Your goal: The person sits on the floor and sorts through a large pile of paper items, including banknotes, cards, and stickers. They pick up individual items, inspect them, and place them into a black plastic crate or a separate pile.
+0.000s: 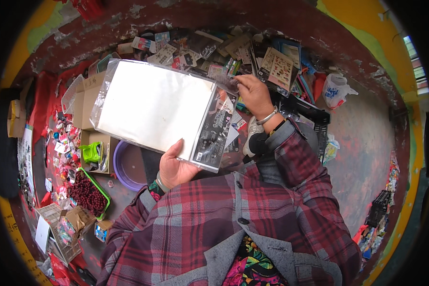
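A flat clear plastic sleeve [218,119] with a large white sheet [157,102] inside spreads out in front of me. A black printed strip runs down its right side. My left hand [175,168] is closed on its lower edge, thumb on top and the fingers hidden underneath. At the upper right corner my right hand [255,97] pinches the clear film between thumb and forefinger. The sleeve is slightly tilted, and loose film sticks out past the sheet's left end.
Mixed cards and packets [186,52] lie piled against the far wall. Left are a purple basin [127,162], a cardboard box [89,136] and a green-rimmed tray [105,193] of dark red beads. A black crate [321,117] and a white plastic bag [337,89] stand right.
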Available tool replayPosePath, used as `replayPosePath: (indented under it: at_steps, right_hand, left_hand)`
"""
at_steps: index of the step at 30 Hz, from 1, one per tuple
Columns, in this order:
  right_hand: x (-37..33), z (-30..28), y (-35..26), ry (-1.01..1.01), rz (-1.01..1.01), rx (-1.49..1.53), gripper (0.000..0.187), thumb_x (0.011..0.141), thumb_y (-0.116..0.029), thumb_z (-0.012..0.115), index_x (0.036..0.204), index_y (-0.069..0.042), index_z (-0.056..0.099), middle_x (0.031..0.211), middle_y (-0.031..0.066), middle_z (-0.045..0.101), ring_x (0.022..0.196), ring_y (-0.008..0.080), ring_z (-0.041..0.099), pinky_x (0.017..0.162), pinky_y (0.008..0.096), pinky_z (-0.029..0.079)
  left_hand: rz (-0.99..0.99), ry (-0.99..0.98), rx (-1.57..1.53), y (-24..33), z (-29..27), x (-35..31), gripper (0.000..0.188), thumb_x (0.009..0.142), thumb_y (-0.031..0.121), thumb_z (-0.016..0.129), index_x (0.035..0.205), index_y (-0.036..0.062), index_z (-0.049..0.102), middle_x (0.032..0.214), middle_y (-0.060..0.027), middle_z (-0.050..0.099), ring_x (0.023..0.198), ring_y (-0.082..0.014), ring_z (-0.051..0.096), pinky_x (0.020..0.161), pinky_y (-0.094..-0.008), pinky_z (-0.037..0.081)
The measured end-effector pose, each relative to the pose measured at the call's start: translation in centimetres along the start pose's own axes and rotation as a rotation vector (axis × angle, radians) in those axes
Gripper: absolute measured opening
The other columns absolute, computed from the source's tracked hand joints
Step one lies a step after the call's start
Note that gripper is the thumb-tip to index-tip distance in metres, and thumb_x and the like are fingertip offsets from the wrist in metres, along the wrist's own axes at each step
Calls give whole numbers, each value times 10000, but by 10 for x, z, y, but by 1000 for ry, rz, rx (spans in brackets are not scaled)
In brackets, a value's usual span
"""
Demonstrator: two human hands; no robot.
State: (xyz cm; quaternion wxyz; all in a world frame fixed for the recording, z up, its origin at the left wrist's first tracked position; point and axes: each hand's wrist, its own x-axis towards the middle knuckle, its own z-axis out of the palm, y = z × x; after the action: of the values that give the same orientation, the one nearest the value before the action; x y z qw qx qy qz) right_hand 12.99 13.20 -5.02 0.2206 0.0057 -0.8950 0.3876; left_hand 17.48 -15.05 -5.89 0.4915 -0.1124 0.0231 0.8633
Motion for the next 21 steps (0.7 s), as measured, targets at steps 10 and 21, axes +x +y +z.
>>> replayPosePath:
  at_steps: [10, 21]
  right_hand:
    - [-10, 11, -113, -106, 7, 230, 241, 830, -138, 557, 1068, -128, 587, 1001, 99, 628, 797, 278, 602, 751, 359, 469]
    - [-22, 68, -122, -852, -734, 204, 395, 841, -158, 540, 1211, -31, 483, 1280, 160, 471, 1204, 297, 441, 1039, 420, 304]
  left_hand:
    - [69, 69, 67, -3, -1, 2, 525, 823, 67, 469, 1301, -78, 308, 1302, -220, 428, 1231, -324, 400, 1067, -482, 255]
    - [55, 44, 76, -7, -2, -7, 507, 829, 10, 431, 1323, 94, 357, 1330, -104, 414, 1265, -271, 366, 1050, -486, 295]
